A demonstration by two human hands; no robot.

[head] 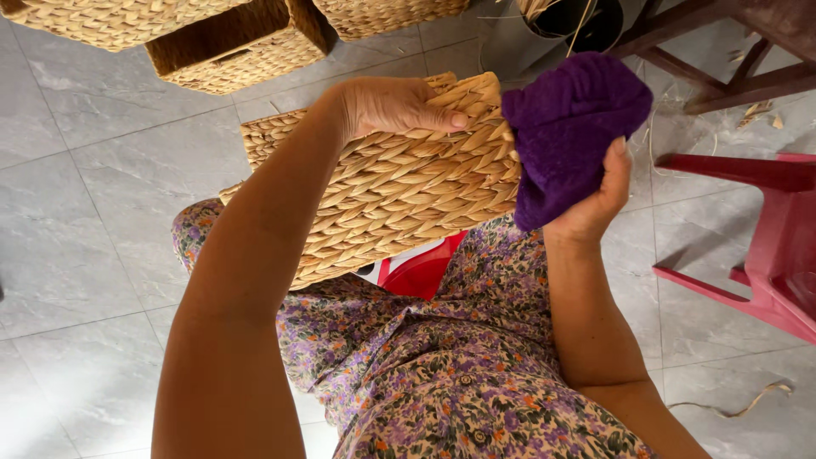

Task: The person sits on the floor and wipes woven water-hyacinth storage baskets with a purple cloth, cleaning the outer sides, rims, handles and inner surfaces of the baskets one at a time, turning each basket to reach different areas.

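Note:
A woven straw basket [399, 204] rests tilted on my lap, its braided side facing up. My left hand [391, 106] lies over the basket's upper edge, fingers curled on the weave and gripping it. My right hand [595, 204] clutches a bunched purple cloth [569, 127], which presses against the basket's right end. My flowered dress [450, 374] fills the lower middle of the view.
More woven baskets [238, 51] stand on the grey tiled floor [76, 212] at the top left. A red plastic stool [765, 246] is at the right, a dark wooden frame [722, 59] and a dark bucket [578, 21] at the top right. Straw scraps [739, 404] lie on the tiles.

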